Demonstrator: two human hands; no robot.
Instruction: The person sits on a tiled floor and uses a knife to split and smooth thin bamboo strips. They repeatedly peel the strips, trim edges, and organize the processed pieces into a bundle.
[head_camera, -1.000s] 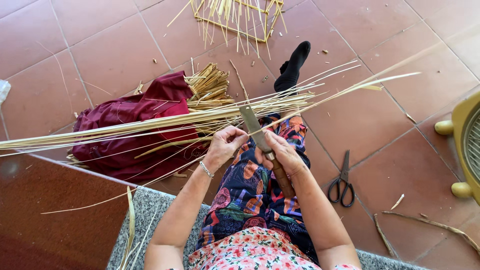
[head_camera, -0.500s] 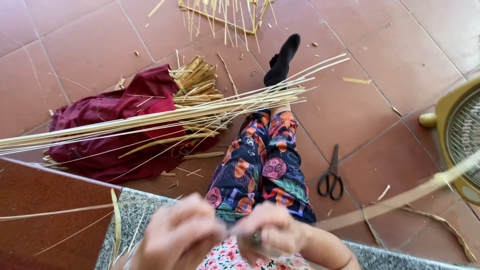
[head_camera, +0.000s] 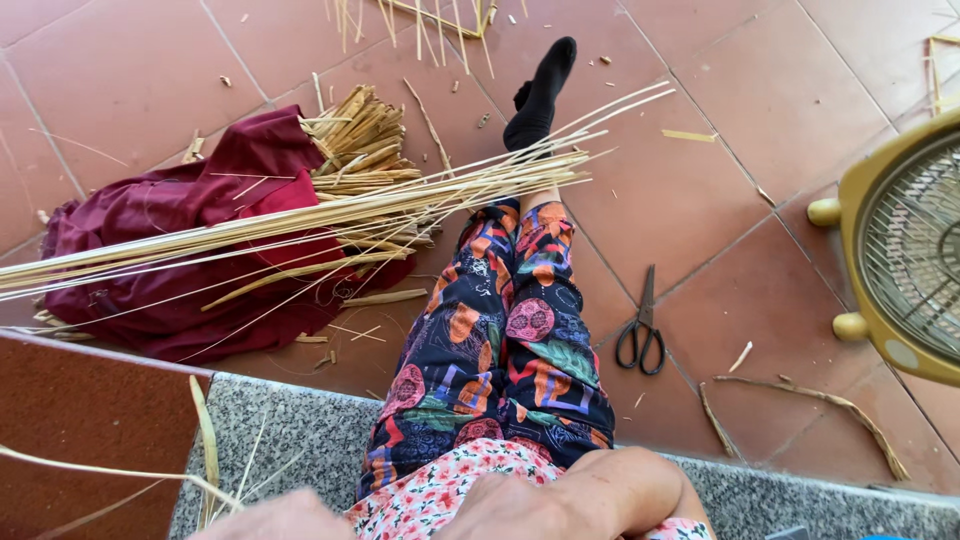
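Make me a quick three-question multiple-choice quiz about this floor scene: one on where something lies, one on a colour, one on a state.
1. Where do the scissors lie?
A. on the tiled floor, right of the patterned trousers
B. on the cloth
C. in a hand

2. What colour is the cloth under the long bundle of reeds?
A. green
B. dark red
C. white

3. How are the scissors' blades?
A. wide open
B. broken apart
C. closed

Answers: 1 A, they rest on a bare tile beside the leg. 2 B, maroon folds show below the stalks. 3 C, the blades form one line.
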